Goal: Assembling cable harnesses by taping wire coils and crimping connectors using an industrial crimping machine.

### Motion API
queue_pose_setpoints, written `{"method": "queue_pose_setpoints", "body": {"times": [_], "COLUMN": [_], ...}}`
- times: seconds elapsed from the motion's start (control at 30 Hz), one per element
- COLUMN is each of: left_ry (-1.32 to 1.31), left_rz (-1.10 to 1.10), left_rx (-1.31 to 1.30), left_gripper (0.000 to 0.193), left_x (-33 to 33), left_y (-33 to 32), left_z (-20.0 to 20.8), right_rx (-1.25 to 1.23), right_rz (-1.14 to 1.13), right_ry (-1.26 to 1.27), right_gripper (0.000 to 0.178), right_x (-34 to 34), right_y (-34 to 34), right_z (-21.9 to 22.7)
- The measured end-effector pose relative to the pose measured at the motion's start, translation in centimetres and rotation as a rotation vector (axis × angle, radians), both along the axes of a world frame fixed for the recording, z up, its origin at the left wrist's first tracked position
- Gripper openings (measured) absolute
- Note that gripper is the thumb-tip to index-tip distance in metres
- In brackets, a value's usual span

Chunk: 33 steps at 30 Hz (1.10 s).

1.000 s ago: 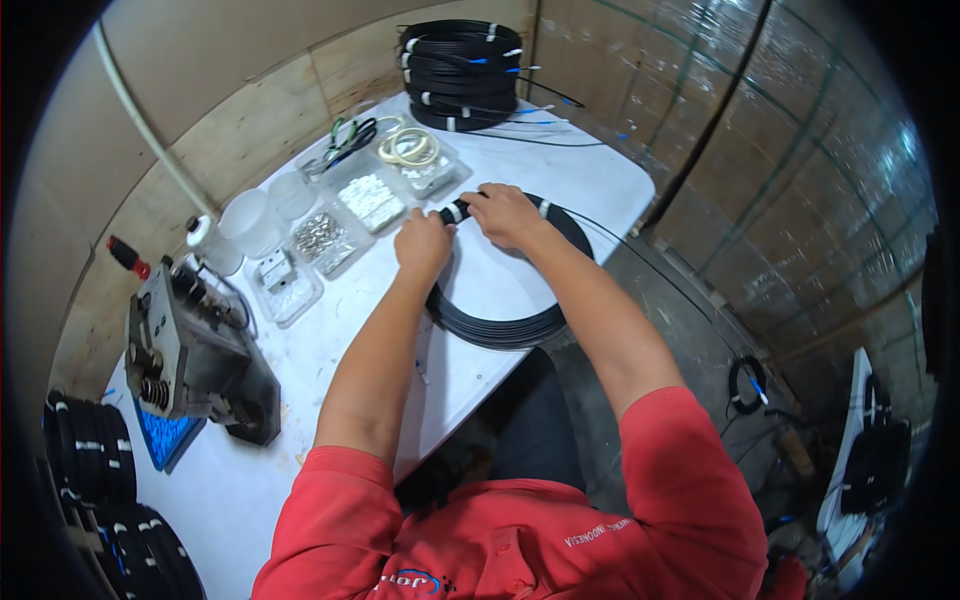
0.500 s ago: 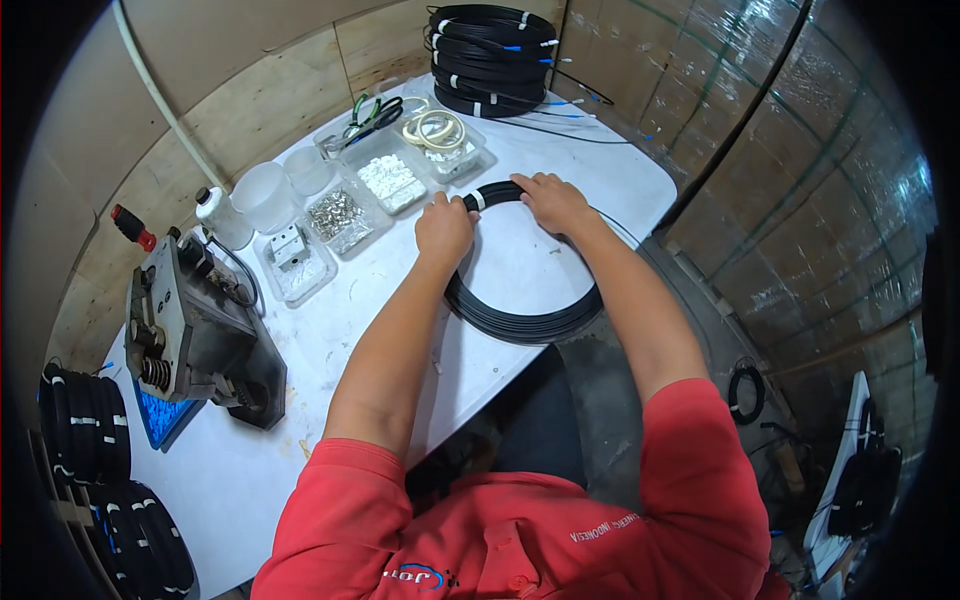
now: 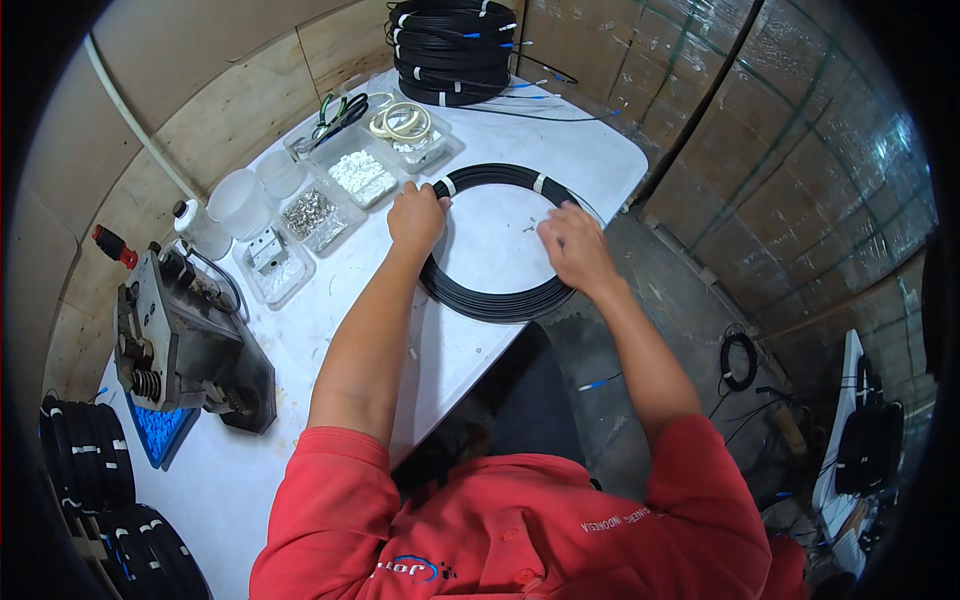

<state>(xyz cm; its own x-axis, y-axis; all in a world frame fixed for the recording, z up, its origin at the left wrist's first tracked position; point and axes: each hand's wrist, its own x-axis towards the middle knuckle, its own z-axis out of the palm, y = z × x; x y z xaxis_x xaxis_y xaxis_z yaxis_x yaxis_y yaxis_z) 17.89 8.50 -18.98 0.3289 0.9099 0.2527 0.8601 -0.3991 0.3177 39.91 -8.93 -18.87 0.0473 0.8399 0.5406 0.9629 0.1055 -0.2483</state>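
A coil of black cable (image 3: 502,305) lies flat on the white table near its front edge, bound with two white tape bands at its far side. My left hand (image 3: 417,216) is closed around the coil's upper left part, beside one band. Over the coil's right side is my right hand (image 3: 580,250), its fingers bent inward and smeared by motion. Whether they touch the cable cannot be made out. A loose cable end with a blue and white connector (image 3: 598,384) hangs below the table edge.
Left of the coil stand clear trays with white clips (image 3: 360,178) and metal pieces (image 3: 312,216). A metal bench press (image 3: 190,340) stands at the left. Stacked black coils (image 3: 452,55) sit at the back; pliers (image 3: 340,118) lie behind the trays.
My right hand has moved from the coil's far side down along its right side, uncovering a second white band. My left hand stays on the coil. The whole view has shifted slightly.
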Motion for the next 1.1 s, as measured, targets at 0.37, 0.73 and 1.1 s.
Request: {"method": "queue_pose_setpoints", "body": {"times": [0.37, 0.73, 1.1], "left_ry": [0.011, 0.001, -0.123], "left_rz": [-0.024, 0.075, 0.010], "left_rx": [-0.037, -0.107, -0.019], "left_gripper": [0.042, 0.059, 0.032], "left_x": [0.1, 0.1, -0.5], "left_y": [0.4, 0.4, 2.9], "left_z": [0.9, 1.7, -0.6], "right_rx": [-0.131, -0.129, -0.199], "right_rz": [0.541, 0.497, 0.499], "right_ry": [-0.173, -0.183, -0.030], "right_gripper": [0.045, 0.042, 0.045], "right_x": [-1.6, 0.4, -0.2], "right_y": [-5.2, -0.2, -0.1], "right_z": [1.8, 1.3, 0.6]}}
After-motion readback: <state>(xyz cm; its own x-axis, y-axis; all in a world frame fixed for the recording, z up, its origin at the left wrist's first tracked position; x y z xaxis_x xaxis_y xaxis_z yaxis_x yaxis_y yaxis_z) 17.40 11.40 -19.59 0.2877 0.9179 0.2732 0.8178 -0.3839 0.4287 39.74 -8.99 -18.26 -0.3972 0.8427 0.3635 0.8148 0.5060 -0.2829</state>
